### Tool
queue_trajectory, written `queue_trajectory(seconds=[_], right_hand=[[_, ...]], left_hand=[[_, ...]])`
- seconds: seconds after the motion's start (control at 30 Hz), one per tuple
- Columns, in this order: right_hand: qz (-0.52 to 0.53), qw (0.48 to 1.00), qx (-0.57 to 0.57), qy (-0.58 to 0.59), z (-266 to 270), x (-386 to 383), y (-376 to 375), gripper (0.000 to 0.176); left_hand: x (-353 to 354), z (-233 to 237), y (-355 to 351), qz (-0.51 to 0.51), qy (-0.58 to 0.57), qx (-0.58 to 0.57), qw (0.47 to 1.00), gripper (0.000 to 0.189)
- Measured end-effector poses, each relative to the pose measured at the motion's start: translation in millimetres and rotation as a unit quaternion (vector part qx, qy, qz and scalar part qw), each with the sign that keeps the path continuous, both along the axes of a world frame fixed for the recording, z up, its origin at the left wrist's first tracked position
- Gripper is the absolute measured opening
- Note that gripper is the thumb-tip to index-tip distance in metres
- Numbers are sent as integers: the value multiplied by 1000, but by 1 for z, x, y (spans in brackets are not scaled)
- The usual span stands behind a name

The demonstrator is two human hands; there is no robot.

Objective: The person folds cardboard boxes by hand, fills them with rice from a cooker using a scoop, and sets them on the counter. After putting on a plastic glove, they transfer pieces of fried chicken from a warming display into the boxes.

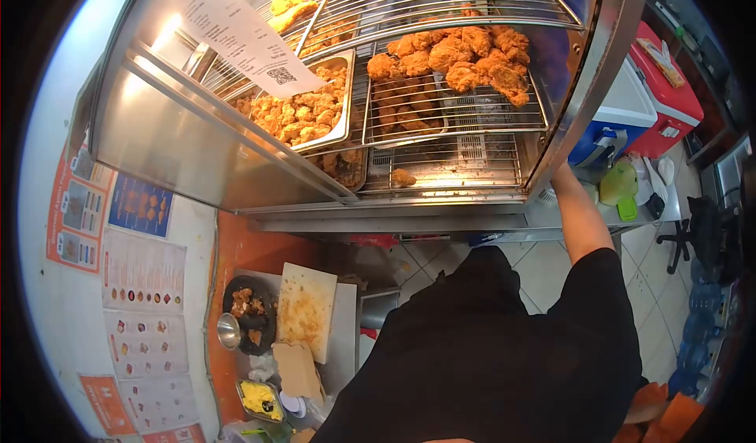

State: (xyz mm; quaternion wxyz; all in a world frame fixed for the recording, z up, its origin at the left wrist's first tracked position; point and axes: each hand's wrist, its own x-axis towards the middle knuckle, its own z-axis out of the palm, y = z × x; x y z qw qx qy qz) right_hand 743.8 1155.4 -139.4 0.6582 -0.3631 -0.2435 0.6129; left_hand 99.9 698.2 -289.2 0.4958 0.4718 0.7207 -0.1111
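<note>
My right forearm [581, 218] reaches forward from a black sleeve to the right post of the heated display cabinet [303, 177]. My right hand is hidden at the post, so its fingers and anything in them do not show. Near it, a green plastic jug [619, 181] stands on the metal side counter. Inside the cabinet, fried chicken pieces [472, 55] lie on a wire rack, and a metal tray [346, 116] holds small fried pieces. One lone piece [403, 177] sits on the lower rack. My left hand is out of view.
A printed receipt [236, 33] hangs at the cabinet's front. Blue [602, 132] and red [665, 88] cool boxes stand right. At lower left are a stained cutting board [309, 309], a dark mortar [264, 337] and a container of yellow food [260, 400]. An office chair stands far right.
</note>
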Motion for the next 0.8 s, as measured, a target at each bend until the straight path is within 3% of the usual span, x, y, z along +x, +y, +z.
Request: queue_trajectory(seconds=[0.33, 0.5, 0.6, 0.63, 0.67, 0.7, 0.73, 0.77, 0.8], right_hand=[[13, 991, 134, 20, -35, 13, 29, 29], [-44, 995, 27, 86, 50, -10, 3, 26], [-79, 994, 53, 58, 42, -11, 12, 24], [-21, 998, 56, 38, 89, -11, -15, 18], [-5, 998, 56, 30, 81, -4, -5, 18], [-44, 966, 97, -236, 53, 5, 1, 15], [-79, 861, 140, -483, 38, 14, 4, 13], [-142, 736, 230, -621, 81, -2, -13, 11], [-128, 735, 242, -620, 77, -2, -5, 11]], left_hand=[[11, 0, 23, -52, 10, -11, 999, 44], [44, -16, 26, -79, 6, -21, 997, 44], [71, -24, 24, -124, 17, -27, 992, 44], [82, -26, 26, -140, 24, -24, 990, 44], [98, -26, 31, -122, 31, 2, 992, 45], [120, -13, 34, -54, 21, 39, 998, 44], [147, 17, 52, 14, 13, 76, 997, 44], [175, 33, 70, 27, -7, 143, 989, 39], [205, 50, 92, -1, -18, 208, 978, 37]])
